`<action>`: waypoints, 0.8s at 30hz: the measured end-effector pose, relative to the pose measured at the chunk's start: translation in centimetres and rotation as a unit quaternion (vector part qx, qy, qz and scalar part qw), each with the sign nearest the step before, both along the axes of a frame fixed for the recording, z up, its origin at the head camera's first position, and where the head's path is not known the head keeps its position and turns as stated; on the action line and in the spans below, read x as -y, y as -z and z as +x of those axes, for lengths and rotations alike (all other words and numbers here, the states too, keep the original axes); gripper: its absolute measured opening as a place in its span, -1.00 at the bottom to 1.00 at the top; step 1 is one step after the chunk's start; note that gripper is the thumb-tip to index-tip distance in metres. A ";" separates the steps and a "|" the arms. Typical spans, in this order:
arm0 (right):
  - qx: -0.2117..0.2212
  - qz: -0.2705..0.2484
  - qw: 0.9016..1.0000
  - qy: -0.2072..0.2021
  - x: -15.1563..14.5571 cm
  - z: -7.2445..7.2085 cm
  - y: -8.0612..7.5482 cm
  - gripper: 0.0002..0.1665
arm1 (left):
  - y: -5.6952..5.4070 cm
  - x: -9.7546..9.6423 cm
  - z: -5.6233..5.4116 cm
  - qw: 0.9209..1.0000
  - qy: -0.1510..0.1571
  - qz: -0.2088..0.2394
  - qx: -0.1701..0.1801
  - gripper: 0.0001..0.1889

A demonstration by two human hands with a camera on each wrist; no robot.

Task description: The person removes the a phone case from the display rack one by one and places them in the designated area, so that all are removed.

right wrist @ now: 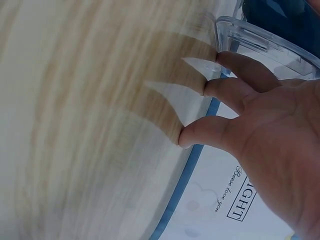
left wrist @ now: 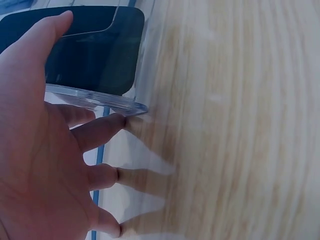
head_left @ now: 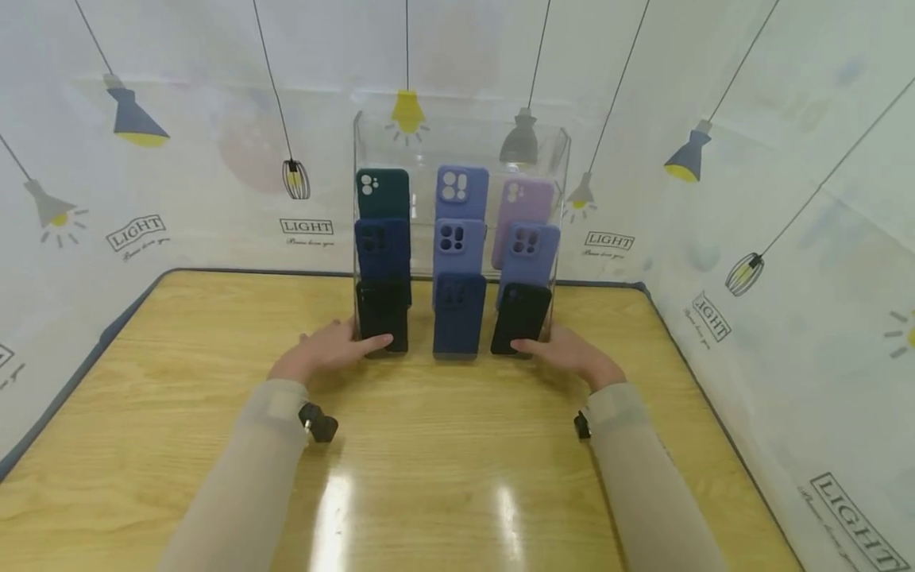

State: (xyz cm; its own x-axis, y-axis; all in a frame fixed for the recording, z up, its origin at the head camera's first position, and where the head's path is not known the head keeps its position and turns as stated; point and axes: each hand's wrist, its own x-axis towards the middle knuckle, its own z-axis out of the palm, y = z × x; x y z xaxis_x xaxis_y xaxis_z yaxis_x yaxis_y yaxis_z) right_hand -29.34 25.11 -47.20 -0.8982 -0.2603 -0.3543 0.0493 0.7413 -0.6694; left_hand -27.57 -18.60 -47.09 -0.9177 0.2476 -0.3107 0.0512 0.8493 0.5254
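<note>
A clear tiered display stand (head_left: 355, 159) stands upright at the back of the table, holding phone cases in three columns. My left hand (head_left: 325, 349) grips its lower left corner, thumb across the front of a black phone case (head_left: 384, 306). In the left wrist view, the fingers spread beside the stand's clear edge (left wrist: 117, 102), fingertips at the tabletop. My right hand (head_left: 572, 353) holds the lower right corner, thumb over another black phone case (head_left: 525, 306). Its fingers (right wrist: 245, 70) reach along the stand's side in the right wrist view. Between the hands sits a dark blue phone case (head_left: 458, 318).
Higher tiers carry a dark green case (head_left: 389, 195), a periwinkle case (head_left: 473, 202), a lilac case (head_left: 536, 199) and several others. The wooden table (head_left: 443, 445) extends toward me. Behind the stand, a white wall covering (head_left: 236, 103) printed with lamps encloses the table's back and sides.
</note>
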 end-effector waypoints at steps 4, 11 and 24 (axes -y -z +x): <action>0.005 -0.001 1.000 0.006 -0.1 -0.1 -0.1 0.59 | -0.3 0.0 -0.2 1.000 0.002 0.004 0.000 0.35; 0.002 0.011 1.000 -0.005 -0.1 -0.2 -0.3 0.55 | -0.5 0.3 -0.3 0.999 0.001 0.036 0.008 0.32; 0.015 0.016 1.000 -0.009 -0.1 -0.3 -0.6 0.56 | 0.0 0.6 -1.0 0.999 0.006 0.037 -0.006 0.33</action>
